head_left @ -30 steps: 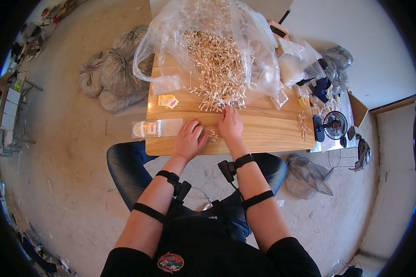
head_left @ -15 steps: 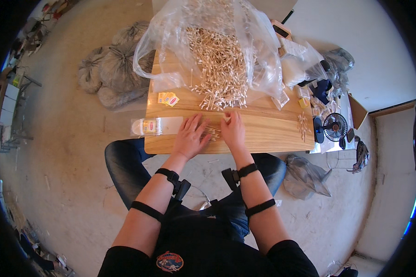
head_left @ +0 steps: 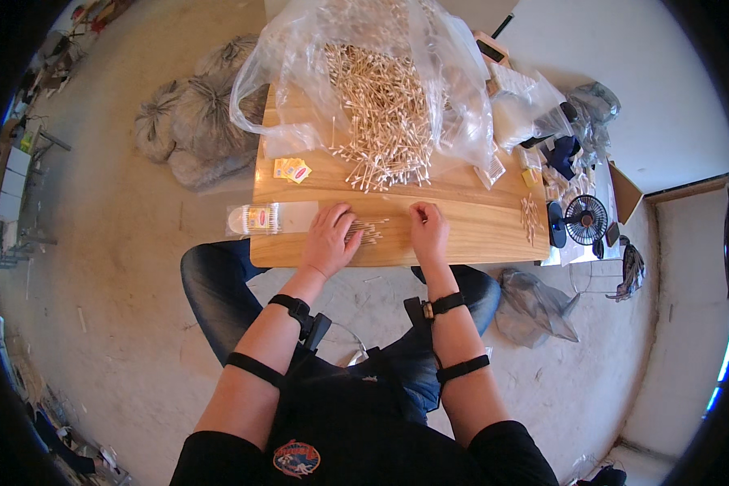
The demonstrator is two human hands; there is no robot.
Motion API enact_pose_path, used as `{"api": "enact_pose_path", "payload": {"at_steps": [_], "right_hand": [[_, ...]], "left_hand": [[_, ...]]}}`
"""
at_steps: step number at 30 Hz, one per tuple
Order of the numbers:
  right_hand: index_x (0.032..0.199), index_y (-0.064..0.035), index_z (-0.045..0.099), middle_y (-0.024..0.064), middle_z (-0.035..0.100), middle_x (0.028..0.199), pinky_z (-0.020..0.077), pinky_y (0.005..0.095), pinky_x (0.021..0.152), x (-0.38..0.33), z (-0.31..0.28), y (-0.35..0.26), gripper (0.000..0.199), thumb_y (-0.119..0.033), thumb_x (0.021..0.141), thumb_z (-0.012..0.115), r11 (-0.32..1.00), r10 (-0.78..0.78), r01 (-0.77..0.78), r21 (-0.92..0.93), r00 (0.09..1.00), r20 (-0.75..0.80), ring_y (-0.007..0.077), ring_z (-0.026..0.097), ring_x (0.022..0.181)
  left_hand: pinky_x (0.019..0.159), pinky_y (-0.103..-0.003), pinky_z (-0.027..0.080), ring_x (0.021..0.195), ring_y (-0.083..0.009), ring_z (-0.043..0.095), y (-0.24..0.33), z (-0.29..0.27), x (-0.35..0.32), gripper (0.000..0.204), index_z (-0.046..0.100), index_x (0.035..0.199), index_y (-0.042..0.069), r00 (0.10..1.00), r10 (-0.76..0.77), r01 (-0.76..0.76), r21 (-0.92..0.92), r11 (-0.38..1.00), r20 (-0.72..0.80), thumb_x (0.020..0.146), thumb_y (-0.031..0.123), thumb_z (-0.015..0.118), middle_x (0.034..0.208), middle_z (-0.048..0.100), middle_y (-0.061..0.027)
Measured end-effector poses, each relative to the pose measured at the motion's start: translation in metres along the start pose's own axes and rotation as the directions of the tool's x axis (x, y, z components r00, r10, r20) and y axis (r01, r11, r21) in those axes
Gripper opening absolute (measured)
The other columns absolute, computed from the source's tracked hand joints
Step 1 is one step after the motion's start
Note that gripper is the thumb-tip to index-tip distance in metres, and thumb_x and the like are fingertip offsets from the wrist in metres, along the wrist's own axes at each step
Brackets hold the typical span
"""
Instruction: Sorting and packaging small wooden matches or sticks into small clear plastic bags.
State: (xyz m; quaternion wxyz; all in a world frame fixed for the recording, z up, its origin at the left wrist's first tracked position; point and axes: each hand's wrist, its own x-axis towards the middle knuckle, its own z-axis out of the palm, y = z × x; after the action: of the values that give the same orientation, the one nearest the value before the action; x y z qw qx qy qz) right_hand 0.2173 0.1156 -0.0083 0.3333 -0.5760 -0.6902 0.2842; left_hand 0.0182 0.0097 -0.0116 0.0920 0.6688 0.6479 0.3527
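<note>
My left hand (head_left: 327, 238) rests on the wooden tabletop with its fingers laid down and its thumb apart. It covers the left end of a small row of cotton swabs (head_left: 370, 232). My right hand (head_left: 430, 234) is a little to the right of that row, its fingertips drawn together in a pinch. Whatever they may hold is too small to make out. Left of my left hand lies a clear packet (head_left: 255, 219) of cotton swabs with a yellow label and a round white end, touching a pale flat strip (head_left: 298, 216).
A large heap of cotton swabs (head_left: 385, 121) spills from a clear plastic bag (head_left: 462, 105) at the table's far side. Yellow cards (head_left: 292, 169) lie at the left. Loose swabs (head_left: 530, 219) and a small black fan (head_left: 585, 220) are at the right. Grey sacks (head_left: 211, 121) stand on the floor.
My right hand has moved right, away from the swabs and my left hand, its fingertips still together. My left hand stays in nearly the same place, its fingers drawn closer together.
</note>
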Motion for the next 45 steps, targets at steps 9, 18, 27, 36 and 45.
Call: {"api": "enact_pose_path", "payload": {"at_steps": [9, 18, 27, 36, 45], "right_hand": [[0.088, -0.0072, 0.069, 0.0093, 0.064, 0.090, 0.0502, 0.0419, 0.076, -0.010, 0.020, -0.023, 0.008, -0.012, 0.082, 0.067, 0.934, -0.315, 0.333, -0.133, 0.939, 0.136, 0.0310, 0.062, 0.089], [0.102, -0.0049, 0.069, 0.0121, 0.066, 0.100, 0.0483, 0.0410, 0.087, -0.020, 0.007, -0.012, 0.020, -0.005, 0.085, 0.059, 0.955, -0.295, 0.297, 0.005, 0.949, 0.110, 0.0318, 0.059, 0.100], [0.131, 0.0002, 0.051, 0.0202, 0.057, 0.125, 0.0406, 0.0392, 0.102, -0.042, 0.034, -0.025, 0.037, -0.024, 0.104, 0.041, 0.934, -0.163, 0.129, 0.333, 0.983, 0.078, 0.0345, 0.054, 0.118], [0.130, 0.0032, 0.051, 0.0150, 0.059, 0.125, 0.0375, 0.0343, 0.105, -0.052, 0.049, -0.044, 0.040, -0.025, 0.107, 0.035, 0.863, -0.072, 0.037, 0.504, 0.996, 0.050, 0.0242, 0.053, 0.120], [0.133, 0.0033, 0.049, 0.0204, 0.054, 0.132, 0.0388, 0.0383, 0.106, -0.046, 0.032, -0.024, 0.038, -0.020, 0.104, 0.042, 0.841, -0.051, 0.020, 0.541, 0.998, 0.043, 0.0321, 0.049, 0.125]], "left_hand": [[0.106, -0.045, 0.038, 0.122, -0.0359, 0.050, 0.005, 0.000, 0.002, 0.045, 0.053, 0.126, 0.002, 0.999, 0.002, 0.000, 0.032, 0.999, -0.046, 0.089, 0.026, 0.061, 0.132, 0.053, -0.0175], [0.115, -0.038, 0.028, 0.137, -0.0311, 0.039, -0.001, 0.007, -0.009, 0.050, 0.042, 0.141, -0.001, 0.891, -0.429, 0.277, -0.569, 0.774, -0.150, 0.104, 0.034, 0.041, 0.145, 0.043, -0.0186], [0.115, -0.036, 0.025, 0.137, -0.0265, 0.038, 0.021, 0.021, 0.007, 0.059, 0.040, 0.142, -0.001, 0.842, -0.533, 0.339, -0.687, 0.643, -0.084, 0.105, 0.044, 0.033, 0.145, 0.044, -0.0170], [0.113, -0.037, 0.028, 0.133, -0.0279, 0.042, 0.024, 0.033, 0.014, 0.059, 0.042, 0.140, -0.002, 0.833, -0.541, 0.281, -0.753, 0.596, -0.117, 0.104, 0.045, 0.036, 0.141, 0.047, -0.0187], [0.115, -0.043, 0.027, 0.138, -0.0336, 0.037, 0.000, 0.030, 0.003, 0.055, 0.040, 0.144, 0.001, 0.946, -0.300, 0.215, -0.456, 0.864, -0.123, 0.103, 0.037, 0.043, 0.147, 0.042, -0.0193]]}}
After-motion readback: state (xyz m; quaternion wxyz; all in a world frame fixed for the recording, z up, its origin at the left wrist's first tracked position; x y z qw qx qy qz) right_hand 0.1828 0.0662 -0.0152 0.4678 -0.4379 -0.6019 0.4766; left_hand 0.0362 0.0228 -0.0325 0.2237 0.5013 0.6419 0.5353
